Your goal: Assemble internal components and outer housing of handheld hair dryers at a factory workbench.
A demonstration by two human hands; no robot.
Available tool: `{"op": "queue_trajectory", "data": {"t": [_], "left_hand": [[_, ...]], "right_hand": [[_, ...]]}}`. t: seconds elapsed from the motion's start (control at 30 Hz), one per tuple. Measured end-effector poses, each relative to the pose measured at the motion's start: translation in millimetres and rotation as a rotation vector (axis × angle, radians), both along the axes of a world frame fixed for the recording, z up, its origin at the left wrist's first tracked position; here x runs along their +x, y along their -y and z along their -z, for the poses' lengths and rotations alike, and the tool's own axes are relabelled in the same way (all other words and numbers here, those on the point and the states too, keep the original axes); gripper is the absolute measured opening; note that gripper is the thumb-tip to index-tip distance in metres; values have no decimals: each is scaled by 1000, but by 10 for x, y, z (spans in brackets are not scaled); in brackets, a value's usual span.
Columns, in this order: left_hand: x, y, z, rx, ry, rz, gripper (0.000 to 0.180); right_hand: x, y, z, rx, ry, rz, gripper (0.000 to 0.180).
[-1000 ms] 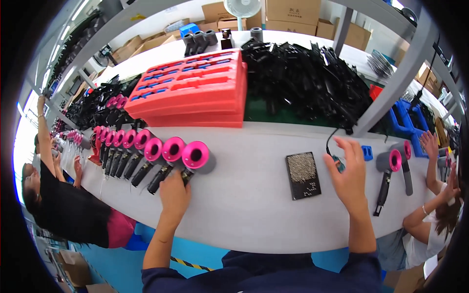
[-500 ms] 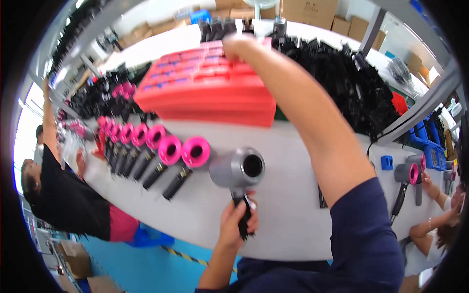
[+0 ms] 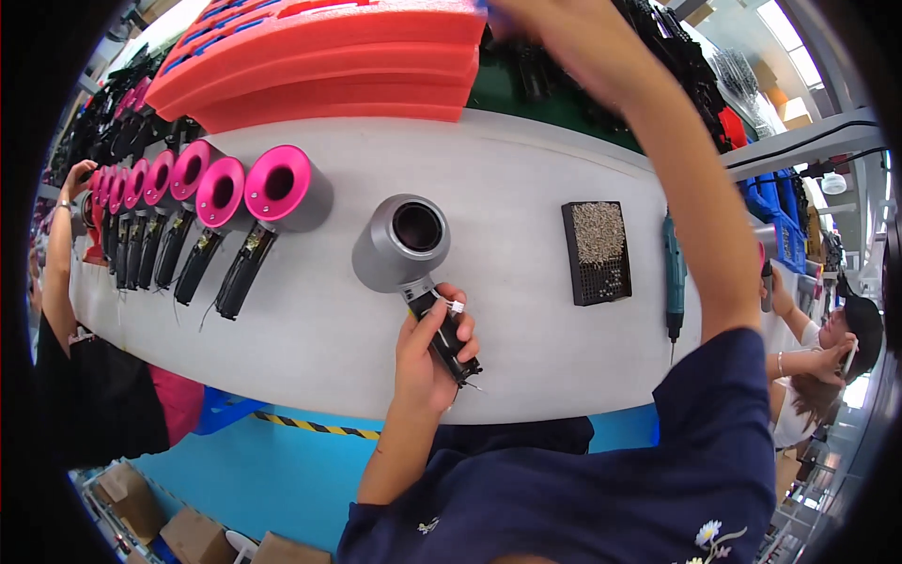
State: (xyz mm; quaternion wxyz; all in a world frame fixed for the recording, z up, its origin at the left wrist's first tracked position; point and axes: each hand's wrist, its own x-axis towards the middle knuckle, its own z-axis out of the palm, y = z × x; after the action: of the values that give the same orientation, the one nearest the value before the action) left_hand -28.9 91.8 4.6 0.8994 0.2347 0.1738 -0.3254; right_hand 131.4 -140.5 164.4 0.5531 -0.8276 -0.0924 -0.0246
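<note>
My left hand (image 3: 427,352) is wrapped round the dark handle of a hair dryer (image 3: 376,254). Its grey barrel points up, showing a round dark opening, and the handle lies bare with a small white connector (image 3: 457,306) at its side. At the top edge, my right hand (image 3: 564,38) is smeared by motion beside the stacked red foam trays (image 3: 319,80). Something blue shows at its fingertips, but whether they hold it I cannot tell. To the left stand several hair dryers (image 3: 279,185) with pink rings and black handles, in a row.
A black box of small screws (image 3: 598,252) lies on the white table (image 3: 512,352), right of the hair dryer. Beyond it is a teal electric screwdriver (image 3: 675,273). Dark parts (image 3: 536,70) are heaped at the back. Co-workers sit at far left and far right.
The view has turned down and nearer the table, bringing the screw box and screwdriver into sight. My right hand has moved from over the trays to their right end. My left hand keeps the hair dryer.
</note>
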Motion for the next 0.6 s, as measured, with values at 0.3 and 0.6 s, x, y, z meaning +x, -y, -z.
{"op": "queue_trajectory", "data": {"t": [0.3,0.6], "left_hand": [[-316,216,-112,195,32,65,13],[-616,370,-42,276,140,196,16]], "right_hand": [[-2361,-542,1176,-81,10,261,36],[-2646,-473,1429,233,-90,347,14]]}}
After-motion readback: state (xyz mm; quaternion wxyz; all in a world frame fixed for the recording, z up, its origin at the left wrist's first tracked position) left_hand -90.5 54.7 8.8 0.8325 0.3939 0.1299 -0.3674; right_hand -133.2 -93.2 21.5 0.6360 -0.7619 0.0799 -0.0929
